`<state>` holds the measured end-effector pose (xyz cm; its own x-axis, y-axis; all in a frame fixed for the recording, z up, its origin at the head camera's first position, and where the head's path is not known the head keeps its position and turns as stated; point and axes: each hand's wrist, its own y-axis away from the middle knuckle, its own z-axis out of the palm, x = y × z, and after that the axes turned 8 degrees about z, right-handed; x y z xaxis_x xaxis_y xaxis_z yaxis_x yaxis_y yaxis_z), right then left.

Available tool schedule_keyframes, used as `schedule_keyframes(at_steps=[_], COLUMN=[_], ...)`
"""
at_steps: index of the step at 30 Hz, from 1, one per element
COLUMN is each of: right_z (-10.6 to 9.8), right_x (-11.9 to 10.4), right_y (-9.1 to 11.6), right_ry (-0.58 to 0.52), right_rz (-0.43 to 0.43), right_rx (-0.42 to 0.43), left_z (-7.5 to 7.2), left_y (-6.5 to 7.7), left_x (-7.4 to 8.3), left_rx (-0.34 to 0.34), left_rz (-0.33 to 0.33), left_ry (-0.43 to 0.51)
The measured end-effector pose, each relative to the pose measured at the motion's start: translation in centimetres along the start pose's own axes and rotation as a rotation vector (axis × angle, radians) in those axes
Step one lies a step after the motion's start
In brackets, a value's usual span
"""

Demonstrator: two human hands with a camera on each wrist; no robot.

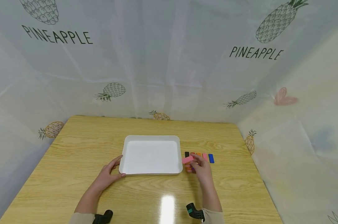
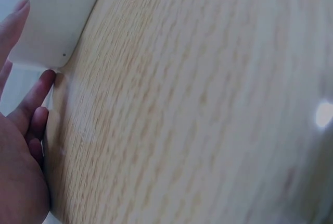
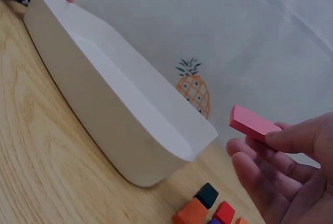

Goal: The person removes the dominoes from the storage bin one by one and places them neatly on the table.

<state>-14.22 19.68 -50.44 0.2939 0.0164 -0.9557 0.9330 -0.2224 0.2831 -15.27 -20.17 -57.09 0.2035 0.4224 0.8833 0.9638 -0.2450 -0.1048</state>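
Observation:
A white rectangular tray (image 1: 150, 157) with raised walls lies on the table. At its left end rests my left hand (image 1: 108, 173), thumb by the front left corner and fingers along the left side. In the left wrist view, the left hand's (image 2: 23, 146) fingers look fairly straight beside the tray wall (image 2: 57, 26). My right hand (image 1: 201, 168) pinches a pink block (image 3: 253, 123) between thumb and fingers, just off the tray's right end. Below this hand in the right wrist view are a black block (image 3: 207, 195), an orange block (image 3: 190, 212) and a red block (image 3: 224, 212).
A blue block (image 1: 211, 158) and another pink block (image 1: 204, 156) lie right of the tray, among several coloured blocks partly hidden by the right hand. Behind the wood-grain table (image 1: 102, 130) hangs a pale curtain (image 1: 169, 62) with pineapple prints.

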Motion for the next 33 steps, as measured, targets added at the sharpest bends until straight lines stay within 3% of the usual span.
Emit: schedule_keyframes(at_steps=[8,17,24,33], right_z=[-1.3,-2.9,-4.5,-6.9], right_x=[0.5,1.4,2.1,3.0], right_y=[0.1,0.1,0.0,0.0], right_ry=[-0.079,-0.101,-0.038,0.135], right_rz=[0.014,0.031,0.058,0.040], right_rx=[0.099,0.126,0.125,0.126], left_z=[0.0,0.0,-0.1,-0.1], left_y=[-0.1,0.0,-0.1,-0.1], left_x=[0.1,0.0,-0.1,-0.1], left_rx=[0.001,0.000,-0.005,-0.005], left_rz=[0.011,0.020,0.017,0.019], left_ry=[-0.016,-0.010,-0.018,0.000])
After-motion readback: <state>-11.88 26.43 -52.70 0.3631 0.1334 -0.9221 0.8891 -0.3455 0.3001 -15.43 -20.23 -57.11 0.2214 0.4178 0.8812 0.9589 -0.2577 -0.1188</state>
